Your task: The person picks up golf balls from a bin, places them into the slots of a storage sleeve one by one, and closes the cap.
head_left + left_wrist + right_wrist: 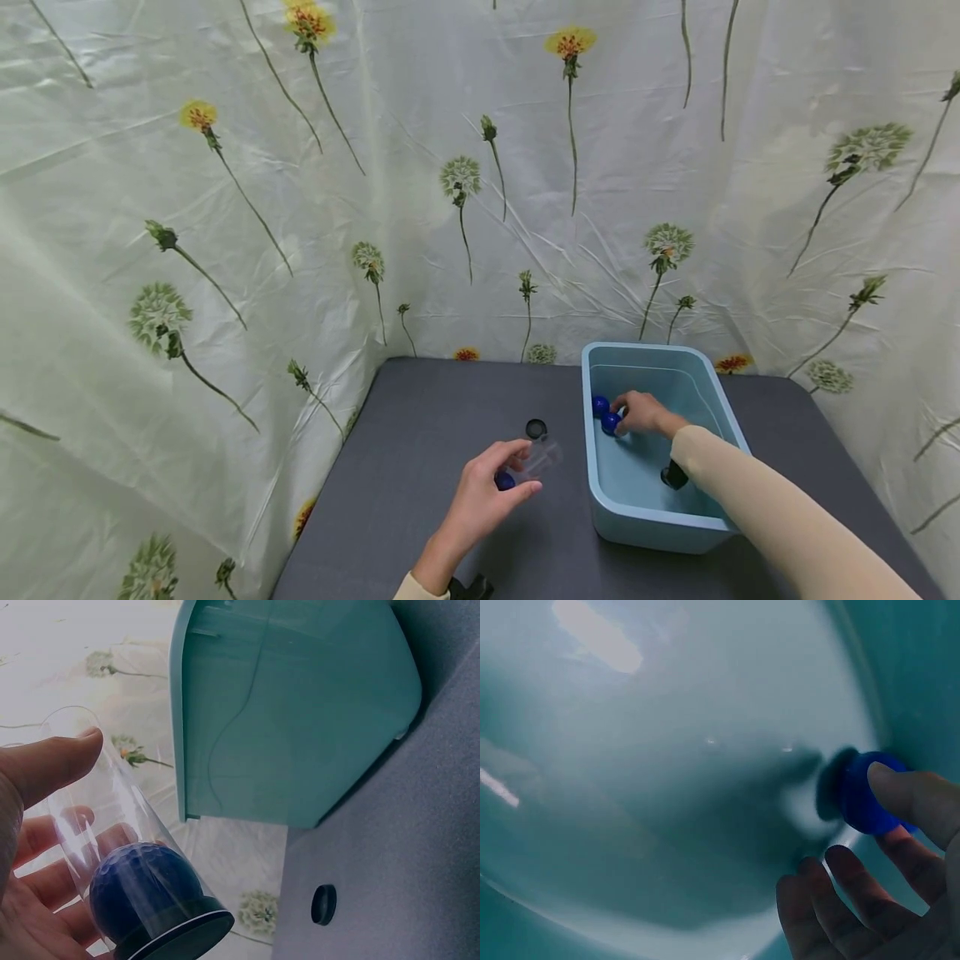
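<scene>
My left hand grips a clear plastic tube above the table, left of the bin. Inside the tube, at its lower end, sits a dimpled blue golf ball, and a black cap closes that end. The tube's other end looks uncapped in the left wrist view. Down in the light blue bin, my right hand pinches a blue ball between thumb and fingers. Beside it, against the bin's left wall, lies another blue ball.
A loose black cap lies on the dark grey table, just left of the bin. Behind the table hangs a white curtain with printed dandelions. The bin's raised rim surrounds my right forearm.
</scene>
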Motion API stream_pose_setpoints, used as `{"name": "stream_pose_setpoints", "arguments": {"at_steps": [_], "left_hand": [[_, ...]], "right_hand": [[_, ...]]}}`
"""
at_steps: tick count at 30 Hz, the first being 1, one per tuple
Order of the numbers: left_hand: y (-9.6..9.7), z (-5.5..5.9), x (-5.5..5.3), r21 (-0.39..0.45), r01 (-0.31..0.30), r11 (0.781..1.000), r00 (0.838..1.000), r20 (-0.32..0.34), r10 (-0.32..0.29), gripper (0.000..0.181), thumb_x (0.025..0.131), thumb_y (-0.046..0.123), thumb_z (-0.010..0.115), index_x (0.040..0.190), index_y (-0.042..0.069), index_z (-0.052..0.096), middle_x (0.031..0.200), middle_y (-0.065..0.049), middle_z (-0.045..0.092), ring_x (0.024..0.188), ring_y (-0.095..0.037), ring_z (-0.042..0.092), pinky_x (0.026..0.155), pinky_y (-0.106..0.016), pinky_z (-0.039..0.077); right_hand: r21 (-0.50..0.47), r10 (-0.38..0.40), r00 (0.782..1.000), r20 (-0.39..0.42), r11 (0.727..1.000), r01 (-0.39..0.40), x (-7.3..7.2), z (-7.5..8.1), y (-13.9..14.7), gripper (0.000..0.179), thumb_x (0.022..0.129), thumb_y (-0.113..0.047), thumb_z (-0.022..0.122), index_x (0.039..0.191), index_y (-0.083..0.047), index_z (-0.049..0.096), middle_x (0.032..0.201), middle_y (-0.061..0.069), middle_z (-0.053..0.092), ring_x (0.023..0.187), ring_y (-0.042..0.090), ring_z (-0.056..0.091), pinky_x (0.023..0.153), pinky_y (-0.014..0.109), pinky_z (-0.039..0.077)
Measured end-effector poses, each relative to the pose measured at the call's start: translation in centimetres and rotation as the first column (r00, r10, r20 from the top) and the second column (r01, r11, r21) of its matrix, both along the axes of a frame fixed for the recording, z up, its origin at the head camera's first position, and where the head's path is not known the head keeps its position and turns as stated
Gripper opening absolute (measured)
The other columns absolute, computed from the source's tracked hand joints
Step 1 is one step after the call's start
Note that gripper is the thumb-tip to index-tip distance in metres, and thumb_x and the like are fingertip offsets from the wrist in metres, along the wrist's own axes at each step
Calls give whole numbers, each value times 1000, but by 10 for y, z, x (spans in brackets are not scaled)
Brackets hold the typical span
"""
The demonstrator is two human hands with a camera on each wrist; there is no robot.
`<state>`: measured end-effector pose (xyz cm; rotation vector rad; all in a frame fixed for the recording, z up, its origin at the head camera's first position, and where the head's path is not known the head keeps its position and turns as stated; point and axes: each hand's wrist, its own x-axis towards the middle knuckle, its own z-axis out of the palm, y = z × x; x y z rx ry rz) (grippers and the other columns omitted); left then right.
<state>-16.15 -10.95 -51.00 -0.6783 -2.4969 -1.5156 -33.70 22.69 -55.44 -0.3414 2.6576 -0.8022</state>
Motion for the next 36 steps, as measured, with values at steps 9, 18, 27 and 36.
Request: {"name": "stream_pose_setpoints", "arguments": {"at_steps": [9, 18, 27, 36], "left_hand": [[-2, -3, 0, 10, 1, 1000, 1000, -9, -1, 49, 87, 35, 80, 132, 27, 63, 113, 10, 65, 98, -11, 67, 83, -31, 55], [-2, -3, 0, 15, 4, 1000, 1000, 4, -4, 49, 87, 36, 79, 133, 27, 62, 114, 10, 65, 98, -11, 67, 83, -31, 55], [-1, -3, 1, 11, -16, 1000, 999, 37, 15, 49, 87, 37, 79, 132, 30, 62, 116, 7, 65, 99, -11, 66, 83, -33, 55], [1, -3, 0, 13, -19, 1000, 999, 47, 18, 48, 87, 34, 81, 131, 29, 63, 115, 6, 66, 99, -11, 66, 83, -32, 55]], "right_hand": [[68, 22, 998, -55, 998, -18, 3, -6, -6, 41, 78, -13, 85, 113, 3, 69, 95, 11, 69, 85, 25, 64, 79, 45, 53], [106, 23, 999, -43, 994, -19, 4, -4, -8, 39, 77, -13, 87, 110, 0, 70, 93, 8, 68, 82, 22, 63, 76, 43, 54], [126, 52, 998, -40, 991, -46, 7, 5, -5, 38, 75, -14, 88, 108, -2, 71, 90, 5, 67, 80, 20, 63, 74, 40, 54], [95, 84, 994, -72, 992, -77, 15, 20, -1, 39, 75, -12, 87, 107, 1, 71, 89, 4, 67, 80, 19, 64, 73, 39, 56]]}}
